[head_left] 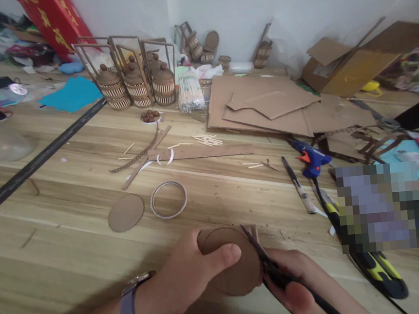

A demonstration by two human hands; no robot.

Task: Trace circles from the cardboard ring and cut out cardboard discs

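A piece of brown cardboard with a round outline drawn on it is gripped by my left hand, the thumb lying across its face. My right hand is closed around black scissors, whose blades are at the cardboard's right edge. The fingers of my left hand under the cardboard are hidden. Ahead of my left hand lie a cut cardboard disc and a roll of tape.
Cardboard strips, small sticks and a bowl of brown beads lie farther back. Behind stand several small lidded baskets and stacked cardboard sheets. To the right are a blue glue gun, a pen and a yellow-black cutter.
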